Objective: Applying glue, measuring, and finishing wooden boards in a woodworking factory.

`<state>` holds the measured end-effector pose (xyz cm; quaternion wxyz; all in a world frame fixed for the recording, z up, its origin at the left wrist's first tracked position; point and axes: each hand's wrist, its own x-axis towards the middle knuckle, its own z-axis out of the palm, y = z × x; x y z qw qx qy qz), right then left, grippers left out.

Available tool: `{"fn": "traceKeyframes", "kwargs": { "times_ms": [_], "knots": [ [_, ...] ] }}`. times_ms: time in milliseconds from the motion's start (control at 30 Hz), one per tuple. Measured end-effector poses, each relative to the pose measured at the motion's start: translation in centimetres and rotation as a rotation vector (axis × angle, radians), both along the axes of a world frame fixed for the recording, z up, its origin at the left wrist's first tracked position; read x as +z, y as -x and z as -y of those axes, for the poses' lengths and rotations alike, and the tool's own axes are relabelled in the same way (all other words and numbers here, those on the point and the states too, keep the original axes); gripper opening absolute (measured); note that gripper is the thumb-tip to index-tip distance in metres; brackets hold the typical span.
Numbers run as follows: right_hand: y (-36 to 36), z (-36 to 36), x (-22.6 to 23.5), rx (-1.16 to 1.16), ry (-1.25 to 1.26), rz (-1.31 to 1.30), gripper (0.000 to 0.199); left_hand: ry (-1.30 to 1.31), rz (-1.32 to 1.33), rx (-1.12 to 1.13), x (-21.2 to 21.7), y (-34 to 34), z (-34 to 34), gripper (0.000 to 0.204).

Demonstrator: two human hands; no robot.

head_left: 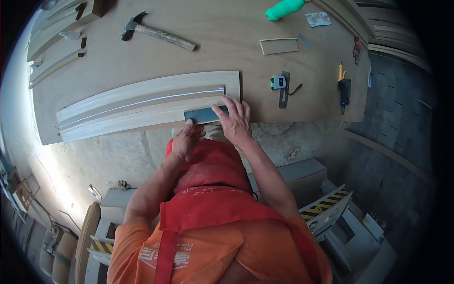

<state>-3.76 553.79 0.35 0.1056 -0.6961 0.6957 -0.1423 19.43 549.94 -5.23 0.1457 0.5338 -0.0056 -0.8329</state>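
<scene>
A short dark blue-grey rectangular plate [201,115] with pale edges lies at the near edge of a long pale wooden panel [156,114]. My left hand [187,140] pinches its near left edge, thumb on top and the other fingers partly hidden below. Across its right end, my right hand [236,124] grips with bent fingers, the thumb on the dark face and the fingertips by the panel. Along the panel's middle runs a brown groove [189,91] with a thin bright line in it.
The panel lies on a brown worktable [222,54]. Beyond it are a claw hammer [158,35], a green bottle [285,9] and a small framed piece [279,46]. To the right lie a tape measure [278,83], a dark-and-yellow power tool [344,90] and red-handled pliers [357,49]. Wooden strips [59,66] lie far left.
</scene>
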Motion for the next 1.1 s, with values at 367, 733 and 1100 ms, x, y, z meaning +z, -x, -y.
{"fn": "traceKeyframes", "kwargs": {
  "times_ms": [367, 733, 1100],
  "knots": [
    [3.1, -3.0, -2.9, -0.322, 0.004, 0.268, 0.065, 1.586, 0.923, -0.820, 5.0, -0.3, 3.1, 0.056],
    [5.5, -3.4, -4.5, -0.203, 0.150, 0.308, 0.054, 1.628, 0.995, -0.867, 2.4, 2.0, 4.0, 0.063],
    [6.3, -3.8, -4.7, -0.171, 0.099, 0.307, 0.056, 1.636, 1.000, -0.887, 2.2, 2.2, 3.9, 0.069]
  ]
}}
